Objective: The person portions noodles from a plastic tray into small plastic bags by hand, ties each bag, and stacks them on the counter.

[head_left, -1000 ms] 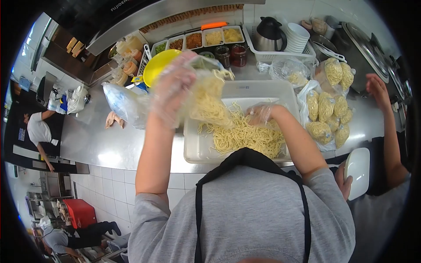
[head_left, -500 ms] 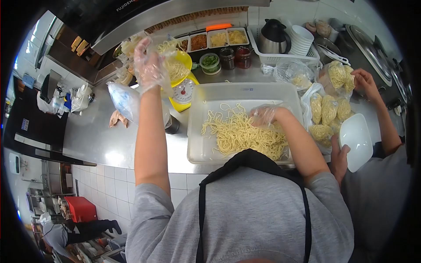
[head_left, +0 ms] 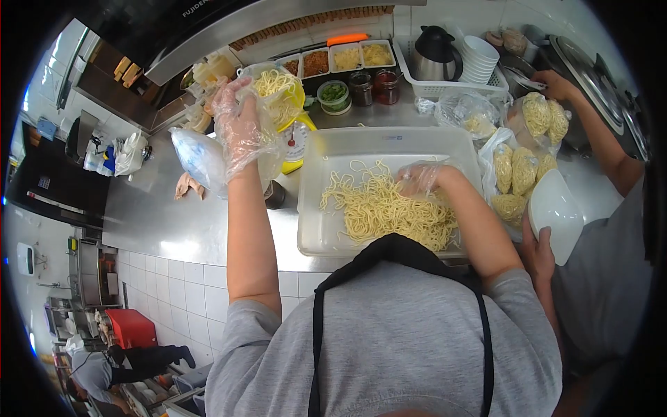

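My left hand [head_left: 240, 132], in a loose clear plastic glove, is raised beside a yellow bowl [head_left: 297, 94] on a yellow dial scale [head_left: 296, 139]. Its fingers are apart, with nothing visible in them. A clear plastic bag with noodles [head_left: 274, 82] sits in the bowl. My right hand [head_left: 420, 179], gloved too, is down at the top of a heap of yellow noodles [head_left: 389, 212] in a wide translucent tub [head_left: 313, 149]. Its fingers curl into the strands, and the glove partly hides their tips.
Bagged noodle portions [head_left: 522, 170] lie right of the tub. A co-worker's hand [head_left: 542, 247] holds a white bowl [head_left: 558, 215]; their other hand [head_left: 554, 85] is near a pan. Jars [head_left: 360, 88], topping trays [head_left: 345, 58] and a basket [head_left: 451, 92] line the back. A filled plastic bag [head_left: 198, 156] lies left.
My left hand has drawn slightly down and back from the yellow bowl, uncovering the noodles in the bag. My right hand has barely moved. The co-worker's far hand has left the bagged noodles, moving toward the pan.
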`<state>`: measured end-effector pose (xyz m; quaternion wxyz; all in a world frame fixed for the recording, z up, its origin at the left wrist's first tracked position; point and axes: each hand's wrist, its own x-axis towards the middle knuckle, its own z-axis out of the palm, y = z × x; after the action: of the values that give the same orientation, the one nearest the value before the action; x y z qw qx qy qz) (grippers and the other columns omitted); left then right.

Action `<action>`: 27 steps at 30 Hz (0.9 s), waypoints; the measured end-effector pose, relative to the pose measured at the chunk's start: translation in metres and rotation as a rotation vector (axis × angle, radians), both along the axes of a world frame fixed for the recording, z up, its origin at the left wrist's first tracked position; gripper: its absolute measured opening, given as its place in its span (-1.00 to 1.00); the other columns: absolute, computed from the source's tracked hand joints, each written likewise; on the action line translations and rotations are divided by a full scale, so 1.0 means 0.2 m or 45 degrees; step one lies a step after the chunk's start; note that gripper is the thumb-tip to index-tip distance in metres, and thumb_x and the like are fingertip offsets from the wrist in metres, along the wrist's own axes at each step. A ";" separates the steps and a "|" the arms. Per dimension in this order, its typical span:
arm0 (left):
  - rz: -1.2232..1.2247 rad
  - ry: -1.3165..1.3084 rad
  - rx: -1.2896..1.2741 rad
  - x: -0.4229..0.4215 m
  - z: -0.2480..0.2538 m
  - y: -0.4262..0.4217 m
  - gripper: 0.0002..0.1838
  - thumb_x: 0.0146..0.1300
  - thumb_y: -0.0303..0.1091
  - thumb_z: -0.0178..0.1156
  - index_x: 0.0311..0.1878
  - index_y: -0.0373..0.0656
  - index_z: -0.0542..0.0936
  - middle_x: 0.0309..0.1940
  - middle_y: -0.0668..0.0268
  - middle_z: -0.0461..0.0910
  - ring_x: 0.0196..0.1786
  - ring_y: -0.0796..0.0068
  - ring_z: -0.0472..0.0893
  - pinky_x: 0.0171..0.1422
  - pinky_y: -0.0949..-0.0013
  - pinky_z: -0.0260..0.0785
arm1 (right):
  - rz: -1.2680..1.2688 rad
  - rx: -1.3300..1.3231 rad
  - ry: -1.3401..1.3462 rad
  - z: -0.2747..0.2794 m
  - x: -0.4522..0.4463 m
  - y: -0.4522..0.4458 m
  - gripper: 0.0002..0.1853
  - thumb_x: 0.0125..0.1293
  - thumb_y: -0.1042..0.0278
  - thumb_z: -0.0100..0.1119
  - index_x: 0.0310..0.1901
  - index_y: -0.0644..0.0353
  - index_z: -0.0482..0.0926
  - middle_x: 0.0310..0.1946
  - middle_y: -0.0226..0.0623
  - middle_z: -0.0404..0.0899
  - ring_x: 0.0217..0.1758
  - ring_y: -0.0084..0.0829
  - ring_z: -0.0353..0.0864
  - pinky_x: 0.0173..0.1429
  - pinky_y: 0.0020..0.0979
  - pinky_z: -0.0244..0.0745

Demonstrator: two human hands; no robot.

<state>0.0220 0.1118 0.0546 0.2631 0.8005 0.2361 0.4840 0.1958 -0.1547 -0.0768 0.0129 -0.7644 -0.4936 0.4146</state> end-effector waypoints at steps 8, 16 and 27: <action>-0.011 0.146 0.171 0.04 0.02 0.02 -0.63 0.04 -0.36 0.14 -0.01 -0.06 0.50 0.09 0.03 0.34 0.21 0.14 0.29 0.25 0.23 0.13 | 0.016 0.040 -0.032 -0.11 0.02 0.02 -0.37 -0.01 -0.09 0.18 0.12 -0.03 0.36 0.01 -0.13 0.44 0.03 -0.22 0.45 0.06 -0.27 0.36; -0.535 -0.101 -0.523 0.04 0.27 -0.18 -0.43 0.00 -0.55 -0.02 0.19 -0.19 0.32 0.14 0.24 0.35 -0.12 0.58 0.46 -0.13 0.54 0.34 | -0.025 0.073 -0.056 0.17 0.01 -0.05 -0.34 0.01 -0.14 0.17 0.12 0.04 0.37 0.07 -0.16 0.41 0.11 -0.18 0.39 0.22 -0.33 0.24; -1.211 0.165 -1.107 0.01 -0.25 -0.75 -0.36 -0.02 -0.52 0.09 0.24 -0.15 0.26 0.20 0.29 0.25 -0.30 0.66 0.43 -0.19 0.53 0.36 | -0.432 1.610 0.277 0.31 -0.29 -0.21 -0.38 0.05 0.29 0.25 0.15 0.16 0.21 0.11 -0.09 0.28 0.14 -0.24 0.36 0.18 -0.32 0.29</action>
<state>0.0245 -0.0390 0.0051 0.7341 0.6658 0.0455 0.1257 0.1382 -0.1958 -0.0143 0.5740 -0.6305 -0.5104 0.1119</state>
